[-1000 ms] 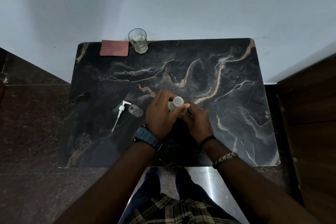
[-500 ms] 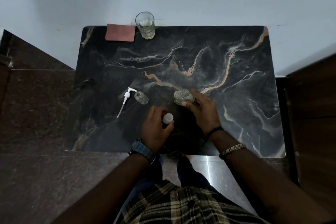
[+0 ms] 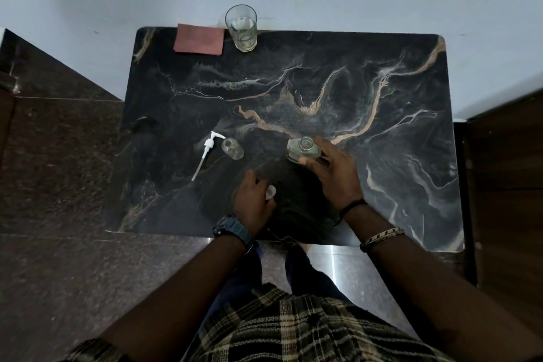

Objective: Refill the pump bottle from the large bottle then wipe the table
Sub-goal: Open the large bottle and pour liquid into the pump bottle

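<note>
The large clear bottle (image 3: pixel 304 148) stands uncapped on the dark marble table (image 3: pixel 382 126), and my right hand (image 3: pixel 335 173) grips its right side. My left hand (image 3: pixel 254 200) holds the bottle's white cap (image 3: pixel 271 191) low over the table near the front edge. The small clear pump bottle (image 3: pixel 232 148) stands open to the left, apart from both hands. Its white pump head with the long tube (image 3: pixel 207 153) lies flat beside it on the left.
A folded reddish cloth (image 3: pixel 198 42) lies at the back left of the table. A drinking glass (image 3: pixel 241 27) stands just right of it by the wall. Dark stone floor surrounds the table; a wooden panel (image 3: pixel 505 200) rises on the right.
My left hand took the white cap off the large bottle and carried it down toward the front edge. My right hand stayed on the bottle.
</note>
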